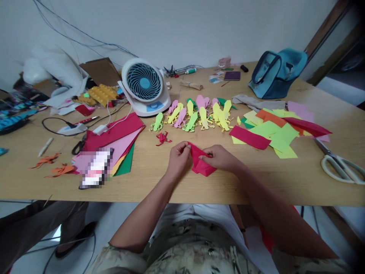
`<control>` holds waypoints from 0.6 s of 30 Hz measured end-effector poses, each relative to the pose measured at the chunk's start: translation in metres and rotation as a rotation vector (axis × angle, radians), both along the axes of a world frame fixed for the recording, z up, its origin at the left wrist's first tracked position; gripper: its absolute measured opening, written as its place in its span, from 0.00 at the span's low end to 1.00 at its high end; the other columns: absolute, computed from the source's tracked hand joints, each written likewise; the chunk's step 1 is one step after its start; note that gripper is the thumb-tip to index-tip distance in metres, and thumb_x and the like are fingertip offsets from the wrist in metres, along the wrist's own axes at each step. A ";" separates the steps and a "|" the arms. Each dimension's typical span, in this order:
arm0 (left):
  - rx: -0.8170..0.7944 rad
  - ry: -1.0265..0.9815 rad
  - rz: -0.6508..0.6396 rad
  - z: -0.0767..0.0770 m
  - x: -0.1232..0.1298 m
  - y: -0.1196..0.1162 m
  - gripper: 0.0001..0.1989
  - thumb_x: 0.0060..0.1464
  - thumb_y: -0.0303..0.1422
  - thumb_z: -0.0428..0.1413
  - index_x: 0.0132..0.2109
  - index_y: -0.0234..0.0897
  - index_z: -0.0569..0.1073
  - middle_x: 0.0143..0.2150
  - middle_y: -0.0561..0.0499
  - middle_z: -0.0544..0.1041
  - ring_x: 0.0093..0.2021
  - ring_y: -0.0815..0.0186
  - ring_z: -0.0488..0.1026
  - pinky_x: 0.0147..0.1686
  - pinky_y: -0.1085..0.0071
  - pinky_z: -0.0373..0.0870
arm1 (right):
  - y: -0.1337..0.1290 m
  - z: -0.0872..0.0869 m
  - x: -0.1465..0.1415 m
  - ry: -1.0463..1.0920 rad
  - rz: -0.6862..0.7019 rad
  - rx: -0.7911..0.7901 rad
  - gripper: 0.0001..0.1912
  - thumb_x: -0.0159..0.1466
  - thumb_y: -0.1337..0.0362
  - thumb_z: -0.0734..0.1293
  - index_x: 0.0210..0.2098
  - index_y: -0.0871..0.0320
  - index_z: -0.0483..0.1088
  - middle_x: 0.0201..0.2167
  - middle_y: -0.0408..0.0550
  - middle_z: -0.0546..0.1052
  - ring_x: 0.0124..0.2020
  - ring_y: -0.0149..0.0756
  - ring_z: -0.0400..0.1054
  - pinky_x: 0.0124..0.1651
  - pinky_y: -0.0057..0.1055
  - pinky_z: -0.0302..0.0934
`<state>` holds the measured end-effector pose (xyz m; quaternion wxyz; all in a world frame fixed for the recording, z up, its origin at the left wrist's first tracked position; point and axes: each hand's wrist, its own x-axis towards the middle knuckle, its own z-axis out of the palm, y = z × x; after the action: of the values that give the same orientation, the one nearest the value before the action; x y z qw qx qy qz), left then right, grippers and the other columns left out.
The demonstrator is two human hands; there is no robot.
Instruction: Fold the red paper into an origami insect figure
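Note:
Both hands hold a folded red sheet (203,164) just above the wooden table (159,182), near its front edge. My left hand (180,155) pinches the sheet's upper left corner between thumb and fingers. My right hand (218,156) grips its right side, thumb on top and the other fingers partly hidden behind. Beyond my left hand lies a small red cut-out figure (163,138). Rows of green, pink and yellow paper figures (191,121) lie farther back. A flat red paper piece (250,137) rests to the right of my right hand.
A fan (145,82) stands at the back. Coloured sheets (125,161), a blurred phone-like object (97,169) and orange figures (60,170) lie left. At right are loose paper pieces (285,139), large scissors (339,167) and a blue bag (278,74). Another person's leg shows lower left.

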<state>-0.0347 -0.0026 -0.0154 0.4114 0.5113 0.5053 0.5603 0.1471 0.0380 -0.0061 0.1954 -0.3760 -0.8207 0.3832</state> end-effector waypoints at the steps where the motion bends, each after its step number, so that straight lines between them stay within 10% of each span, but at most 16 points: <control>1: 0.002 -0.006 0.017 0.000 0.000 0.001 0.10 0.55 0.36 0.54 0.28 0.37 0.68 0.21 0.58 0.60 0.22 0.72 0.55 0.25 0.73 0.52 | -0.001 0.000 -0.001 -0.010 0.000 0.027 0.16 0.61 0.56 0.62 0.21 0.58 0.66 0.17 0.41 0.64 0.22 0.30 0.57 0.25 0.29 0.43; 18: -0.067 -0.284 0.009 0.006 0.000 0.001 0.09 0.52 0.38 0.57 0.34 0.36 0.71 0.16 0.62 0.54 0.17 0.75 0.49 0.19 0.76 0.44 | -0.014 0.002 -0.013 -0.274 0.028 0.383 0.12 0.68 0.66 0.59 0.36 0.58 0.75 0.36 0.52 0.81 0.36 0.39 0.72 0.38 0.32 0.53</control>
<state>-0.0343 -0.0016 -0.0095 0.4931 0.4105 0.4629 0.6116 0.1340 0.0236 -0.0045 0.1449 -0.3692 -0.9024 0.1685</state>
